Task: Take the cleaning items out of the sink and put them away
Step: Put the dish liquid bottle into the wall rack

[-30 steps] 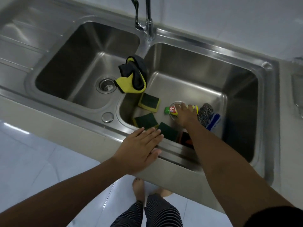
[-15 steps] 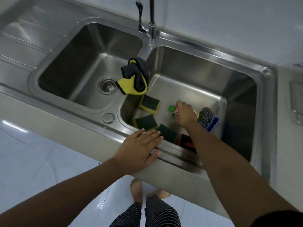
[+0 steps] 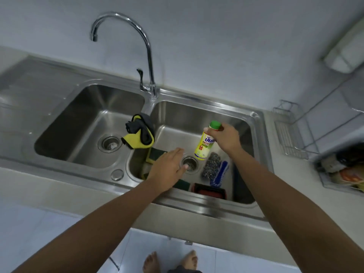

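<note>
At frame centre, the right hand [image 3: 226, 137] grips the detergent bottle [image 3: 204, 143] (green cap up) above the right sink basin [image 3: 197, 113]; the left hand [image 3: 167, 167] hovers flat, fingers spread, over sponges [image 3: 152, 155].

Yellow bottle [image 3: 204, 143] with green cap, blue letters "Jul" partly covered by the right hand [image 3: 226, 137], "PINTO" beneath, smaller print unreadable
</note>
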